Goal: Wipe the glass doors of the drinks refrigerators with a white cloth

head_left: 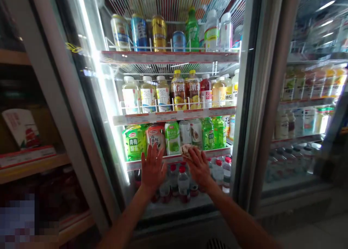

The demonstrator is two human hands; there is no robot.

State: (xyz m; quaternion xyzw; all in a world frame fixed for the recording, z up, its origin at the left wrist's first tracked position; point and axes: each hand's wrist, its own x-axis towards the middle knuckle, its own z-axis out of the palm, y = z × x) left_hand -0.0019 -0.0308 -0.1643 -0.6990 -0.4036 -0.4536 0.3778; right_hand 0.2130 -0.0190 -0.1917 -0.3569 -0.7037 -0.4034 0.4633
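My left hand [153, 168] is raised with its fingers outstretched, palm toward the drinks cooler, and nothing shows in it. It appears in front of the lower shelf, below a red-labelled drink bottle [155, 135]. To its right, my right hand [199, 165] presses a crumpled whitish cloth [186, 151] under its fingers, in front of the same shelf's price rail [217, 153]. Faint reflections suggest a glass door between my hands and the bottles. Whether the left palm touches the glass, I cannot tell.
Cans and bottles line the upper shelf [168, 57]; tea bottles fill the middle shelf [174, 115]. Red-capped water bottles [183, 183] stand at the bottom. A metal door frame [269, 96] separates another cooler at right. Wooden shelving [29, 165] holds a white carton [21, 127] at left.
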